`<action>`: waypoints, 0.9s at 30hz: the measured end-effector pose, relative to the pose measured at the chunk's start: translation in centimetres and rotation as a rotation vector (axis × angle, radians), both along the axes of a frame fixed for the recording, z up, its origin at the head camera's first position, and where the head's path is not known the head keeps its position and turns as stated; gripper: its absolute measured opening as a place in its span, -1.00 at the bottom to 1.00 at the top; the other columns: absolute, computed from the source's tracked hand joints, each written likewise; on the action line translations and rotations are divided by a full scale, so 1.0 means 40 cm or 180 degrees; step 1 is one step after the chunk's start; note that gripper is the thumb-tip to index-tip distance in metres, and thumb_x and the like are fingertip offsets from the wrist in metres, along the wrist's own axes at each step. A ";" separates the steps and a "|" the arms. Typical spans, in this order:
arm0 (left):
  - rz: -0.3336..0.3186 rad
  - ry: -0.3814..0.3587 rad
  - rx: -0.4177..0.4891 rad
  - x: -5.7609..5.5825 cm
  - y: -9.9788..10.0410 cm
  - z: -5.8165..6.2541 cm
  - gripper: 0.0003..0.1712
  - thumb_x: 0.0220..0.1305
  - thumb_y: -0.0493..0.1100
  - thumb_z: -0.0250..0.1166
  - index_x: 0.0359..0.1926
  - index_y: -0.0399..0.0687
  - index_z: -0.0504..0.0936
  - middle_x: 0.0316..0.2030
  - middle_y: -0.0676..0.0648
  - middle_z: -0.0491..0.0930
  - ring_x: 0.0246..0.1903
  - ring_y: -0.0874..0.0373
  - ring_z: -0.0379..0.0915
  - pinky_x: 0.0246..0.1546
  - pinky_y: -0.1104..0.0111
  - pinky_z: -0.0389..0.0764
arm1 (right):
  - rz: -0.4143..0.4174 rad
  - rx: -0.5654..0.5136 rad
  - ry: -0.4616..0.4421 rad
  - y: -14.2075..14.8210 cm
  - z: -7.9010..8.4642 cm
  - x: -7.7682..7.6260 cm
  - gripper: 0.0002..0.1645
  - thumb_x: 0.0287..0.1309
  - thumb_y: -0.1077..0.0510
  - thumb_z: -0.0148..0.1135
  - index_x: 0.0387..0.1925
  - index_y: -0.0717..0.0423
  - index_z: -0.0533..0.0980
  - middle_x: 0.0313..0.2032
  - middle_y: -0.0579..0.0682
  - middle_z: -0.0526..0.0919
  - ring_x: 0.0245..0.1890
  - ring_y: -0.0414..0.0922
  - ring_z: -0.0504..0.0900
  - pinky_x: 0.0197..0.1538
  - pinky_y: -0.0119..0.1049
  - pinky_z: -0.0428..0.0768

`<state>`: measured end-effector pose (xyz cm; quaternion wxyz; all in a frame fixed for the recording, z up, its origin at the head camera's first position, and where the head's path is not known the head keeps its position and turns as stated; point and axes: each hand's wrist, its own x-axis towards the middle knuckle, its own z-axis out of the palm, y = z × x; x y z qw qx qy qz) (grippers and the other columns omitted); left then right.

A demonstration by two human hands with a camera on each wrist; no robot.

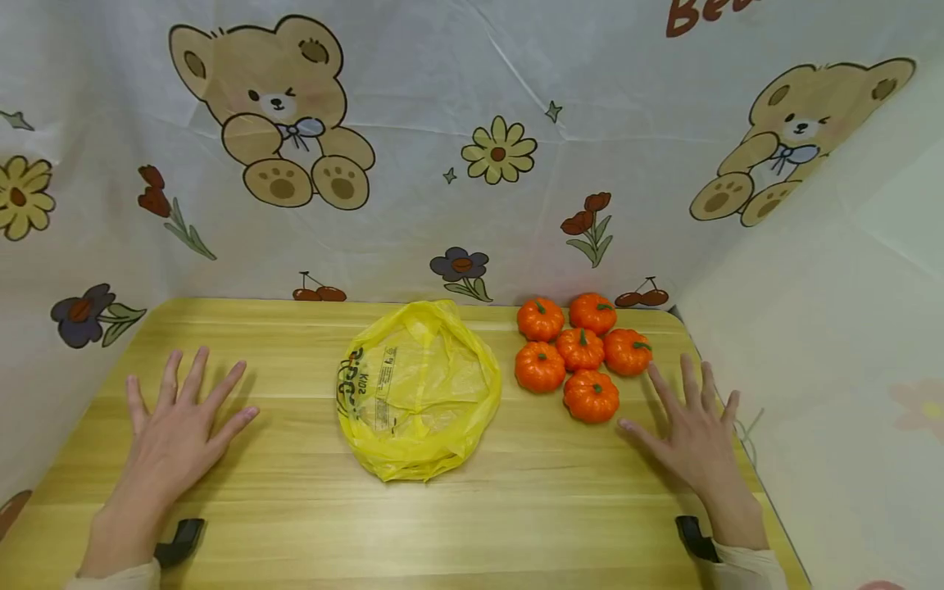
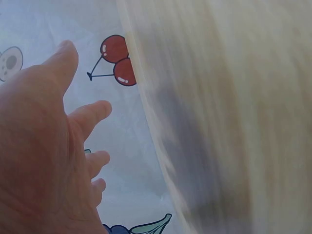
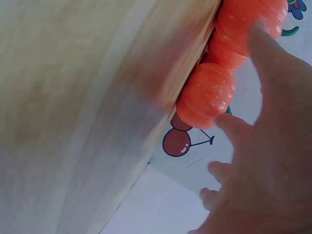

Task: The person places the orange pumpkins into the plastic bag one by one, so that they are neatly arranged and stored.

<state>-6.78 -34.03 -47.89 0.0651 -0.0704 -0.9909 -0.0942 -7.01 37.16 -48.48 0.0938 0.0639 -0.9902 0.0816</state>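
A yellow plastic bag (image 1: 420, 385) lies in the middle of the table, its mouth spread wide in a ring and dark print on its left side. To its right sits a cluster of several small orange pumpkins (image 1: 580, 350) with green stems. My left hand (image 1: 177, 438) is over the left side of the table, fingers spread, holding nothing. On the other side, my right hand (image 1: 696, 447) has its fingers spread too, just right of the pumpkins and holding nothing. In the right wrist view, the nearest pumpkin (image 3: 207, 92) appears beyond the fingers.
The wood-grain table (image 1: 295, 524) ends at a white cloth backdrop (image 1: 413, 106) printed with bears and flowers. Cloth also borders the table on the left and right. A black strap piece (image 1: 180, 542) shows at the left wrist, another (image 1: 696, 538) at the right.
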 end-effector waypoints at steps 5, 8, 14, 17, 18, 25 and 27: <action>0.0011 -0.0028 0.0025 0.002 0.003 0.002 -0.10 0.51 0.38 0.13 0.69 0.28 0.07 0.68 -0.29 -0.30 0.64 -0.19 -0.77 0.36 -0.39 -0.80 | -0.0032 -0.0022 -0.0050 0.002 0.002 0.000 0.26 0.16 -0.54 0.31 0.70 -0.18 0.01 0.69 0.17 -0.33 0.63 0.48 -0.25 0.32 0.75 -0.35; 0.0027 -0.0047 0.0048 0.004 0.004 0.002 -0.10 0.51 0.38 0.12 0.69 0.27 0.06 0.68 -0.29 -0.31 0.64 -0.18 -0.78 0.36 -0.38 -0.81 | -0.0048 -0.0078 -0.0009 0.003 0.005 -0.002 0.27 0.16 -0.52 0.32 0.70 -0.18 0.00 0.69 0.19 -0.29 0.62 0.48 -0.21 0.33 0.74 -0.33; 0.0018 -0.0051 0.0100 0.001 0.009 0.001 -0.10 0.52 0.37 0.12 0.69 0.27 0.04 0.69 -0.24 -0.35 0.64 -0.16 -0.79 0.36 -0.38 -0.81 | -0.0068 -0.0106 0.0090 0.010 0.006 -0.003 0.27 0.17 -0.52 0.32 0.70 -0.14 0.01 0.69 0.24 -0.22 0.63 0.45 -0.22 0.35 0.71 -0.38; 0.0002 -0.0059 0.0148 -0.002 0.011 -0.001 -0.11 0.52 0.36 0.12 0.69 0.27 0.05 0.69 -0.23 -0.36 0.64 -0.15 -0.79 0.35 -0.37 -0.82 | -0.0079 -0.0108 0.0114 0.013 0.007 -0.004 0.26 0.18 -0.51 0.32 0.69 -0.13 0.02 0.69 0.24 -0.22 0.64 0.43 -0.22 0.37 0.70 -0.37; -0.0004 -0.0064 0.0172 -0.003 0.011 -0.002 -0.11 0.53 0.35 0.12 0.69 0.27 0.04 0.69 -0.23 -0.36 0.64 -0.15 -0.79 0.35 -0.37 -0.83 | -0.0082 -0.0115 0.0110 0.013 0.007 -0.004 0.25 0.19 -0.50 0.32 0.69 -0.12 0.02 0.69 0.23 -0.23 0.64 0.43 -0.22 0.36 0.70 -0.36; -0.0097 -0.0086 0.0632 -0.010 0.000 -0.014 -0.16 0.58 0.22 0.14 0.70 0.28 0.02 0.68 -0.31 -0.26 0.66 -0.24 -0.67 0.39 -0.39 -0.76 | -0.0125 -0.0279 0.0133 0.009 0.008 -0.009 0.21 0.26 -0.45 0.30 0.70 -0.14 -0.02 0.69 0.23 -0.21 0.63 0.43 -0.16 0.38 0.69 -0.33; -0.0136 -0.0084 0.0841 -0.012 -0.006 -0.019 -0.18 0.59 0.15 0.15 0.70 0.26 0.03 0.67 -0.34 -0.22 0.66 -0.30 -0.59 0.42 -0.39 -0.71 | -0.0122 -0.0366 0.0129 0.007 0.009 -0.010 0.20 0.27 -0.43 0.31 0.71 -0.14 -0.03 0.68 0.24 -0.19 0.64 0.42 -0.17 0.39 0.69 -0.32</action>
